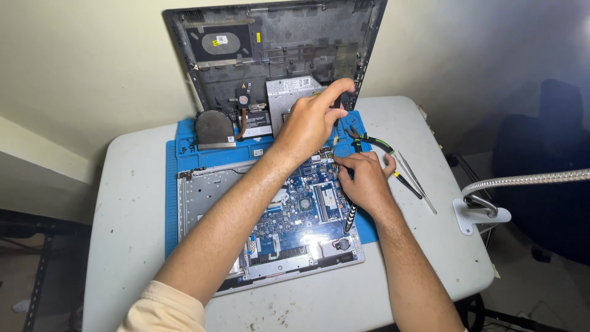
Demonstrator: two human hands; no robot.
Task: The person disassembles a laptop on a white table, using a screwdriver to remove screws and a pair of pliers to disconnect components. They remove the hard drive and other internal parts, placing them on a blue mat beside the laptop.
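Small yellow sticker and white square label on the upright back cover; white rectangular label on the metal plate below.

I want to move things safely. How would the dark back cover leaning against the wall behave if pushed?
The back cover stands tilted against the wall, so a push may tip or slide it. It looks thin and wide, so probably light and slightly flexible. Its ribs and clips seem fragile.

Motherboard was blue with silver chips. Repair mat was bright blue, at 9 o'clock from board. Bottom cover was dark grey with yellow stickers. Pliers had green-black handles, at 2 o'clock. Table was white, speckled. Sleeve was cream.
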